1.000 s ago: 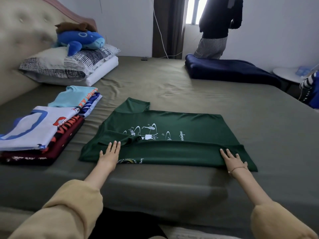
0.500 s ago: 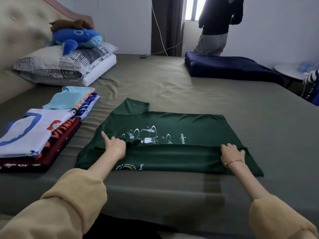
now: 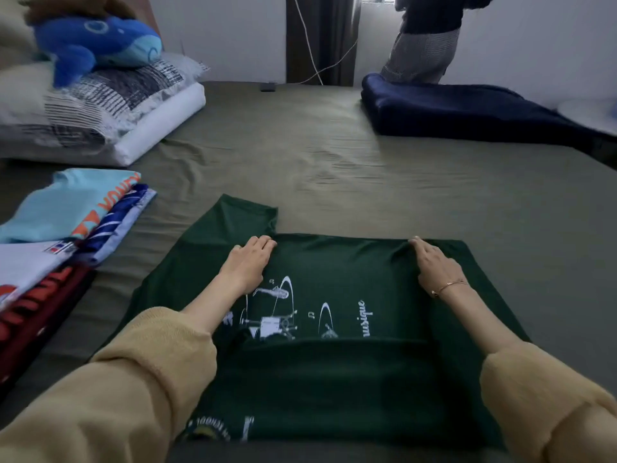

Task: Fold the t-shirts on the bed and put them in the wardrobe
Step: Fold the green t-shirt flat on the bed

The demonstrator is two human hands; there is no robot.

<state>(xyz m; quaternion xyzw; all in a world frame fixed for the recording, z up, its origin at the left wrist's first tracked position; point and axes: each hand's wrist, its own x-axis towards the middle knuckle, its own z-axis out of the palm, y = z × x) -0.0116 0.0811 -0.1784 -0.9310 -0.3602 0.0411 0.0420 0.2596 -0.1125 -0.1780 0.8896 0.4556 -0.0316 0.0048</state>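
Left hand [image 3: 248, 262]: arm stretched forward over the bed, mustard sleeve pushed up the forearm, palm down, fingertips curled over the far edge of the green t-shirt [image 3: 334, 372] at the base of its sleeve, gripping the cloth. Right hand [image 3: 434, 265]: arm likewise extended, thin bracelet at the wrist, fingers bent and pinching the same far edge near the shirt's right corner, where the fabric puckers under them. Green t-shirt: dark green, lying flat on the bed [image 3: 367, 168] directly in front of the person, between the two forearms; white drum-kit graphic and script lettering face up at its middle; near portion already folded over as a band crossing the lower part, with a round crest print showing at the near edge; one short sleeve projects beyond the left hand. Stack of folded t-shirts [image 3: 63, 235]: to the left on the bed, light blue on top, white, blue-striped and red beneath. Pillows [image 3: 110, 105] with blue plush toy [image 3: 96, 38]: far left. Navy blanket [image 3: 467, 111]: far right, folded. A second person [image 3: 424, 38] stands by the window beyond.
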